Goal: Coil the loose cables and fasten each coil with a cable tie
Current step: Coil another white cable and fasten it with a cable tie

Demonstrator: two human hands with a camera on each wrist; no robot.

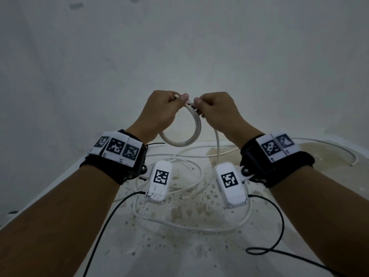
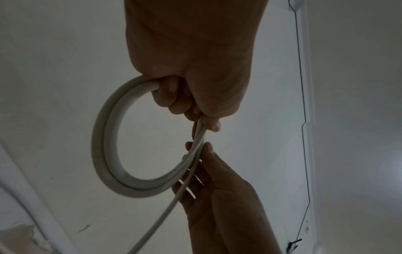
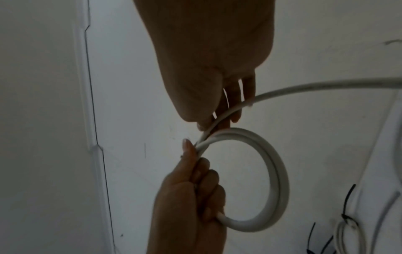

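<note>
No readable brand or text anywhere; the only markings are black-and-white square fiducial tags on the black wrist bands [image 1: 117, 154] and on the two white wrist camera pods [image 1: 159, 181], no letters legible.

The thick white round cable coil [image 1: 188, 134], two loops, hangs in the air between both hands, above the stained white tabletop [image 1: 189, 236]. The top of the coil sits inside the grips and the loop drops below the hands, toward the person.

The left hand [image 1: 161, 110] is fisted around the coil's top, fingers curled tight over both strands, thumb pressed on top; in the left wrist view the fingers [image 2: 174, 96] wrap the bundle. The cable's end pokes out just by the left thumb.

The right hand [image 1: 215, 110], just beside the left hand with the thumbs nearly touching, pinches the running strand between thumb and curled fingers where it meets the coil. In the right wrist view the fingers [image 3: 237, 96] lie along that strand.

The loose cable tail [image 1: 217, 144] falls from the right hand down to the tabletop below the coil and joins the slack white loops [image 1: 179, 222] there.

Thin black cable ties [image 3: 348, 202] lie on the tabletop below the coil, beside another white bundle; details are too dim to tell. Black device wires [image 1: 279, 226] trail from the pods.
</note>
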